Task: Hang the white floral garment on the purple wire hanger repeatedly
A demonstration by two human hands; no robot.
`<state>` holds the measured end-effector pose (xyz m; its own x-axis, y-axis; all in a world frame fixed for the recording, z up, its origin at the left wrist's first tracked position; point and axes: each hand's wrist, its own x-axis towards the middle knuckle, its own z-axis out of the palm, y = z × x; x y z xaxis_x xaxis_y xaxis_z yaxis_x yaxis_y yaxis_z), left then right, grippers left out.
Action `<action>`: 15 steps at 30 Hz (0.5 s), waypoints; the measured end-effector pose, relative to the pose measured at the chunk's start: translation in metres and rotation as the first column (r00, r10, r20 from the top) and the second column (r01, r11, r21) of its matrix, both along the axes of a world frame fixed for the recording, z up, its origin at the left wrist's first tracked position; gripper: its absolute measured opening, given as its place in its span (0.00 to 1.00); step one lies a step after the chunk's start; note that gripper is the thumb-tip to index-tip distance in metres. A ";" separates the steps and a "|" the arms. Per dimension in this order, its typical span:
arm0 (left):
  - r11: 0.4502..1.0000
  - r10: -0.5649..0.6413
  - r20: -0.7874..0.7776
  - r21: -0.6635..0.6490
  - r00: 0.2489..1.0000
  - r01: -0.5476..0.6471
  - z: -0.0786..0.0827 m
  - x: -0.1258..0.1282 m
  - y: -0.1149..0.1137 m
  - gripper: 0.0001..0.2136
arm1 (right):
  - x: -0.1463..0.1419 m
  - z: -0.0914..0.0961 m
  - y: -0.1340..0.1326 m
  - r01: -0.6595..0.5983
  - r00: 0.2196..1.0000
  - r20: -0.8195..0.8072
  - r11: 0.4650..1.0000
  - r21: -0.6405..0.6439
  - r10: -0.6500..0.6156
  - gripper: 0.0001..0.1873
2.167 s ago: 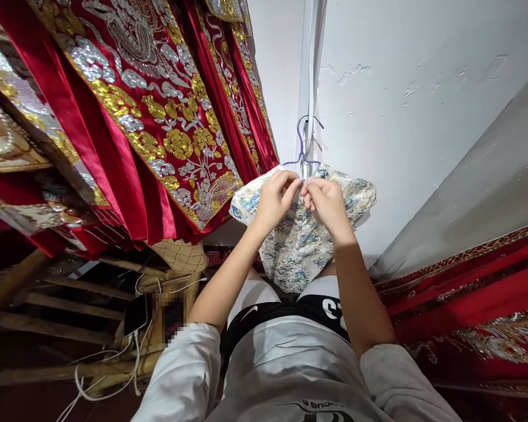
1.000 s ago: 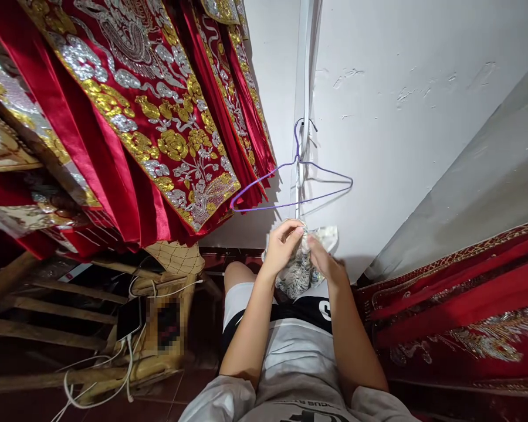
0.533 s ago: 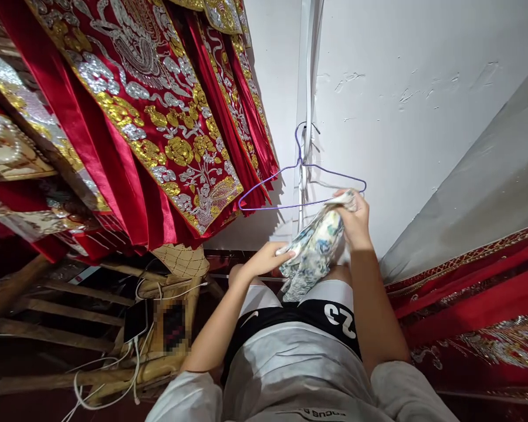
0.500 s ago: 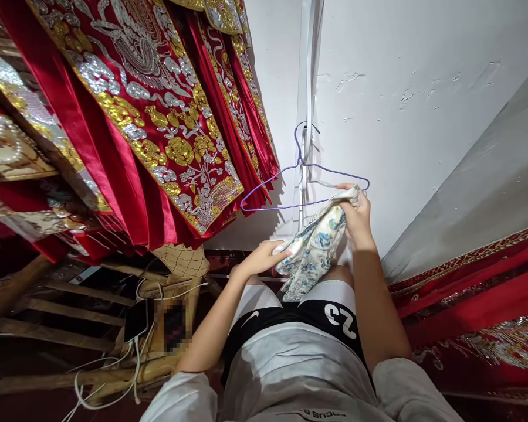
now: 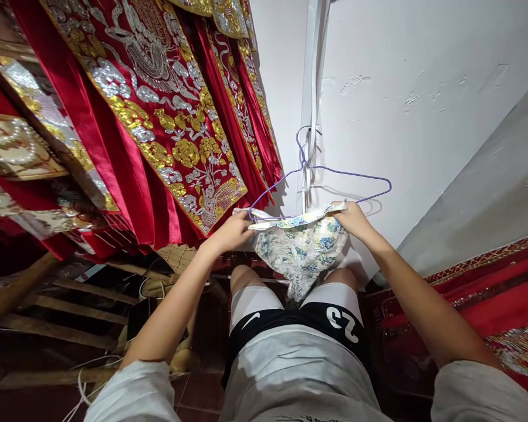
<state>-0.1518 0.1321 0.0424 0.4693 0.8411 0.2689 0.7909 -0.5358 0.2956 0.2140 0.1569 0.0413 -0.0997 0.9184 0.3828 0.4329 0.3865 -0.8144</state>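
Note:
A thin white garment with a blue and green floral print (image 5: 297, 249) is stretched between my two hands in front of my knees. My left hand (image 5: 234, 230) pinches its upper left corner, close to the left end of a purple wire hanger (image 5: 304, 158). The upper right corner is gripped by my right hand (image 5: 351, 218), just below the hanger's right side. The hanger hangs from a hook on the wall. Its lower bar runs along the garment's top edge; whether it passes inside the cloth I cannot tell. Crumpled fabric droops between my legs.
Red embroidered garments (image 5: 185, 135) with gold and silver sequins hang at the left. White wall (image 5: 400, 129) lies behind the hanger. A wooden chair (image 5: 74, 293) stands at lower left with white cables (image 5: 83, 387). More red cloth (image 5: 501, 293) is at the right.
My hands have moved apart, left hand leftward and up, right hand slightly lower. The bunched garment is now spread wide along its top edge. The hanger's right end has swung outward.

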 end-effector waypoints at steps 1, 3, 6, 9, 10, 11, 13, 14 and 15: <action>0.998 -0.008 0.001 0.061 1.000 0.008 0.008 0.003 0.001 0.11 | 0.000 0.002 -0.003 -0.001 1.000 -0.006 1.000 -0.001 0.001 0.08; 0.988 -0.025 0.021 0.155 0.999 0.022 0.023 0.012 0.002 0.09 | -0.004 0.005 -0.008 -0.028 0.999 -0.039 1.000 -0.003 0.028 0.07; 0.966 -0.079 0.121 0.253 0.990 0.047 0.040 0.030 0.007 0.06 | -0.010 0.005 -0.016 -0.131 0.989 -0.074 0.991 -0.010 0.130 0.07; 0.960 -0.121 0.281 0.276 0.952 0.040 0.047 0.040 0.020 0.17 | -0.007 0.005 -0.024 -0.175 0.983 -0.045 0.984 0.018 0.176 0.08; 0.961 -0.126 0.313 0.273 0.941 0.038 0.048 0.040 0.025 0.20 | -0.002 0.004 -0.026 -0.133 0.990 -0.041 0.989 0.060 0.136 0.12; 0.962 -0.128 0.327 0.271 0.936 0.036 0.049 0.040 0.030 0.21 | 0.004 0.004 -0.026 -0.058 0.996 -0.056 0.991 0.118 0.065 0.18; 0.961 -0.124 0.306 0.274 0.944 0.037 0.050 0.038 0.036 0.19 | 0.019 0.005 -0.023 0.129 0.987 -0.121 0.966 0.224 -0.104 0.33; 0.960 -0.118 0.289 0.278 0.950 0.035 0.051 0.036 0.036 0.17 | 0.027 0.006 -0.020 0.210 0.973 -0.146 0.945 0.253 -0.177 0.40; 0.959 -0.113 0.276 0.283 0.955 0.031 0.052 0.035 0.036 0.16 | 0.034 0.007 -0.015 0.265 0.961 -0.151 0.928 0.263 -0.232 0.45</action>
<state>-0.1167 0.1684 0.0948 0.3948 0.6832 0.6144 0.6505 -0.6800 0.3382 0.2484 0.1415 0.0486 0.1774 0.7634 0.6210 0.4541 0.4963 -0.7399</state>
